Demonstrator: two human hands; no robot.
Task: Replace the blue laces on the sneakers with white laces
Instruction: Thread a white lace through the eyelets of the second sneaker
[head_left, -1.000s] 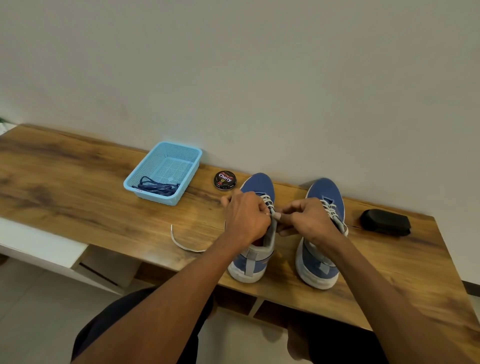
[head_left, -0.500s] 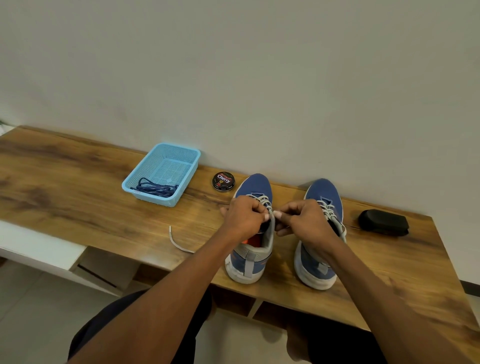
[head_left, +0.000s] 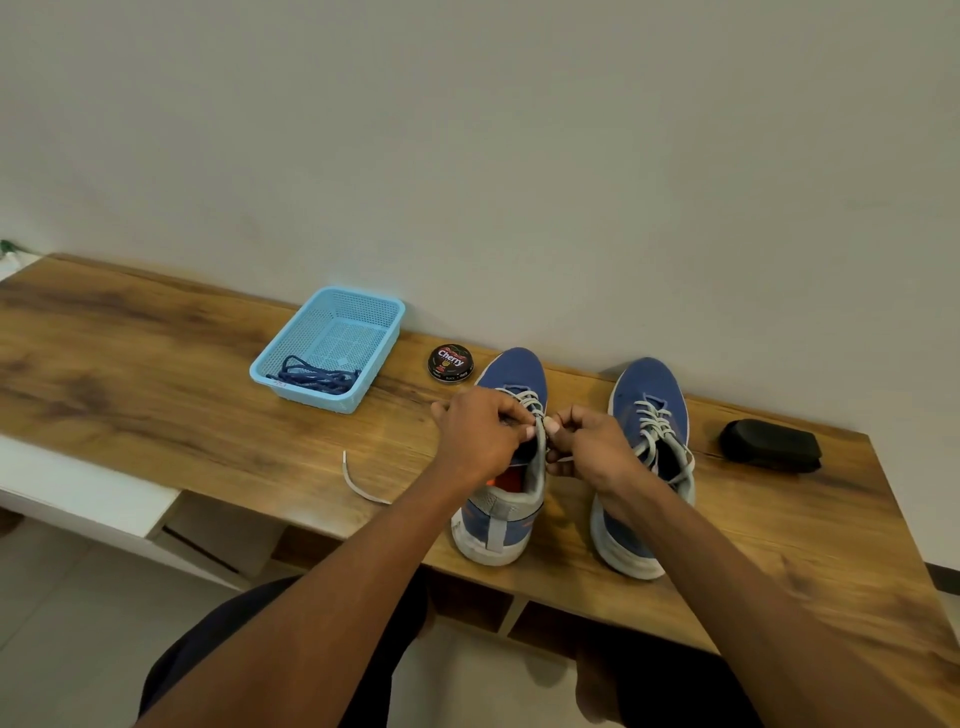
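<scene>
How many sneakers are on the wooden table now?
2. The left sneaker stands near the polish tin, under the left hand and right hand. The right sneaker stands beside it, nearer the black case.

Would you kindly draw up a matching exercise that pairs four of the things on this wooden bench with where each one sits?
Things:
1. blue laces
2. polish tin
3. black case
4. loose white lace end

Places:
A. far right, beyond the right sneaker
B. on the bare wood, left of the left sneaker
C. inside the light blue basket
D. between the basket and the left sneaker, near the wall

Pairs: 1-C, 2-D, 3-A, 4-B
</scene>
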